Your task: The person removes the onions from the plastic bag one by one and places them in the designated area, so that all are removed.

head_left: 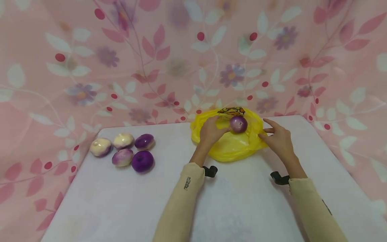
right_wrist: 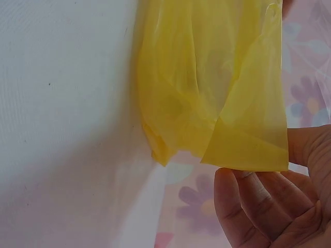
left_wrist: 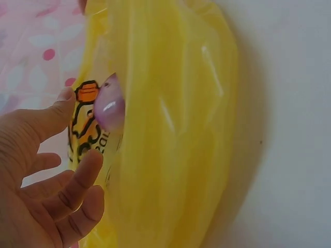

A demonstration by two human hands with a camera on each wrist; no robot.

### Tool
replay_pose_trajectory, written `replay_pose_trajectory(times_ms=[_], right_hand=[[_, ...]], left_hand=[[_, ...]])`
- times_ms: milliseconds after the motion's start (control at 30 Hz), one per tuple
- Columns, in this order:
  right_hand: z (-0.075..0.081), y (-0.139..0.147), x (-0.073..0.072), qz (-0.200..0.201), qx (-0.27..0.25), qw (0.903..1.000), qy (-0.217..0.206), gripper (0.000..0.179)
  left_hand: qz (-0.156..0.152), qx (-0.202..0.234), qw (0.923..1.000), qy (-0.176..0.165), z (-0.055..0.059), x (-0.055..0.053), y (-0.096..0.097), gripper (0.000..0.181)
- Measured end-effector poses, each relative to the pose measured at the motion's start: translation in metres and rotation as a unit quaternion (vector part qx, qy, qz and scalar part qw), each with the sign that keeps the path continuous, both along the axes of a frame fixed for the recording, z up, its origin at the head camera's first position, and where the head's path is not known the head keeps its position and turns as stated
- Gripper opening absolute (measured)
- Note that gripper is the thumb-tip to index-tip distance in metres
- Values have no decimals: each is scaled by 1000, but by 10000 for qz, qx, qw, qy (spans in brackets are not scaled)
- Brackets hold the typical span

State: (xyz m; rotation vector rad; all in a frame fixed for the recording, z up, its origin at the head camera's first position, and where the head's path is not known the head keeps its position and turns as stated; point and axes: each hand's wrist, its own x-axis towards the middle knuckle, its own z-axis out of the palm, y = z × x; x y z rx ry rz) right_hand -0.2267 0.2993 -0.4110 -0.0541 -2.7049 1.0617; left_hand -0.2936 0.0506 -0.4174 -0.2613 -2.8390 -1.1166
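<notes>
A yellow plastic bag with a black-and-orange print lies on the table with its mouth spread. Inside the mouth sits a purple-and-white turnip, which the left wrist view shows partly hidden behind the bag's yellow wall. My left hand is at the bag's left side, fingers apart and loosely bent, its thumb reaching close to the turnip. At the opposite side, my right hand holds the bag's edge between thumb and fingers; the thumb tip is hidden behind the plastic in the right wrist view.
On the table's left side several more turnips stand grouped, some mostly white and others deep purple. A pink floral cloth hangs behind the white table. Dark wrist mounts stick out near both cuffs.
</notes>
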Motion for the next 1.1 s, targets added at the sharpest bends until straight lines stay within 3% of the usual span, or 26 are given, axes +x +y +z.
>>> replay_pose_trajectory(times_ms=[367,533,700,867,1100], right_hand=[[-10,9,12,-86,-47,9999,-107,65],[-10,23,19,-198,92,9998,-16,64],[-8,35,30,-322,141,9993,-87,65],[-7,36,33,-332,149,9993,-117,67],[-7,29,25,-297,69,9995,-88,66]], left_hand=[[-548,-436,9975,-12,-25,-9,41,71],[-702,-523,9962,-5,-28,-13,72,71],[-783,-636,9948,-124,-30,-9,94,72],[-619,-573,9963,-158,-36,-8,103,73],[-526,-334,9981,-38,-43,-12,99,72]])
